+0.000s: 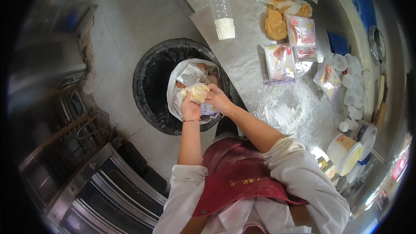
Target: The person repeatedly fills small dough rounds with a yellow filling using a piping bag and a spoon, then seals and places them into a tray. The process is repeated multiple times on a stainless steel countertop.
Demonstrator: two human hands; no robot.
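Observation:
Between both hands I hold a pale yellow, dough-like piece, above a white plastic bag. My left hand grips its near left side, and my right hand holds its right edge with the fingertips. The bag lies open, with brown and white waste and wrappers inside it. It rests in the right part of a large black round bin on the floor. Whether the piece is wrapped in thin film, I cannot tell.
A metal worktop dusted with flour lies at the right. On it are stacked paper cups, printed packets, an orange-brown bag and a white tub. An oven-like metal unit stands at the lower left.

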